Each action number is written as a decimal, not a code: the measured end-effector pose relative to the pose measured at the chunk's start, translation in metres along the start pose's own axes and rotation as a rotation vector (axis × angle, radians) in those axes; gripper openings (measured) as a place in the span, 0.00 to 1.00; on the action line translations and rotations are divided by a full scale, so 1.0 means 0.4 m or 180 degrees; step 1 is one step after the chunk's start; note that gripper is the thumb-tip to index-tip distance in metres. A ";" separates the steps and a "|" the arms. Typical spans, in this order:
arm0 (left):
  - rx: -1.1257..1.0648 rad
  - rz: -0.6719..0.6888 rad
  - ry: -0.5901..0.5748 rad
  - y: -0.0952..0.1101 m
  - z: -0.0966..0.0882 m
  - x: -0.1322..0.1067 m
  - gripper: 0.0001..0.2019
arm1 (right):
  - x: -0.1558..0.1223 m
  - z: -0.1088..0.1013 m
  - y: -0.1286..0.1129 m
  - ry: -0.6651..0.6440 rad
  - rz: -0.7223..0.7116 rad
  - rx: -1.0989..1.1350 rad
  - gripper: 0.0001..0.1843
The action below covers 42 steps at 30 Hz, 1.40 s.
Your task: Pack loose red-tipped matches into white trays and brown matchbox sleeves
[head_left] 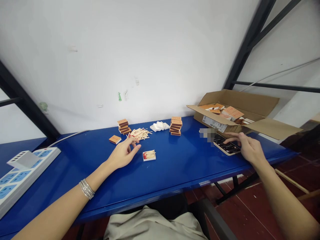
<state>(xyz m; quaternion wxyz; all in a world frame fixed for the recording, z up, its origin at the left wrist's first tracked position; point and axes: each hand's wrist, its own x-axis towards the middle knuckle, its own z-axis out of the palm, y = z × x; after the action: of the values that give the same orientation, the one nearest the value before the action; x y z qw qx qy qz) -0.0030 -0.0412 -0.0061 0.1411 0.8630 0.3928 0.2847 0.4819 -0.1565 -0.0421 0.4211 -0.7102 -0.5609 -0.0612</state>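
Note:
My left hand (123,153) hovers over the blue table just in front of a loose heap of matches (140,133), thumb and fingers apart with nothing between them. To its right lies a small white matchbox tray (149,159) partly filled with red-tipped matches. A single closed matchbox (115,139) rests behind the hand on the left. At the right, my right hand (250,148) has its fingers spread over a phone (228,145) lying face up; the index fingertip is at the dark screen. Whether it touches the glass is hard to tell.
Matchboxes are stacked on the left (122,125) and right (176,126), with crumpled white paper (159,126) between them. An open cardboard box (217,121) of matchboxes stands back right, its flap jutting past the table. A power strip (27,171) lies at far left on the table (170,173).

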 end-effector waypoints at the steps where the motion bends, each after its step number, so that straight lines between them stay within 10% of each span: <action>1: 0.0002 -0.0009 -0.0004 0.001 0.000 0.000 0.19 | 0.000 0.000 0.004 -0.0003 0.0102 0.0296 0.33; 23: -0.0052 -0.0038 -0.0030 0.000 0.001 -0.001 0.19 | 0.024 0.026 0.063 0.0123 0.1381 0.1595 0.26; 33: -0.0027 -0.0022 -0.0010 0.003 -0.002 0.000 0.20 | 0.020 -0.047 0.092 -0.1096 0.1404 0.2297 0.34; 42: -0.0069 -0.0022 -0.0047 0.002 0.000 -0.001 0.19 | 0.024 -0.025 0.047 -0.0747 0.1621 0.2060 0.27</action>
<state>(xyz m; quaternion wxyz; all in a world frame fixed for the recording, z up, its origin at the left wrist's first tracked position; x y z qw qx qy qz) -0.0028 -0.0419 -0.0058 0.1543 0.8621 0.3916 0.2821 0.5050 -0.1561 -0.0402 0.5572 -0.6594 -0.4021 0.3051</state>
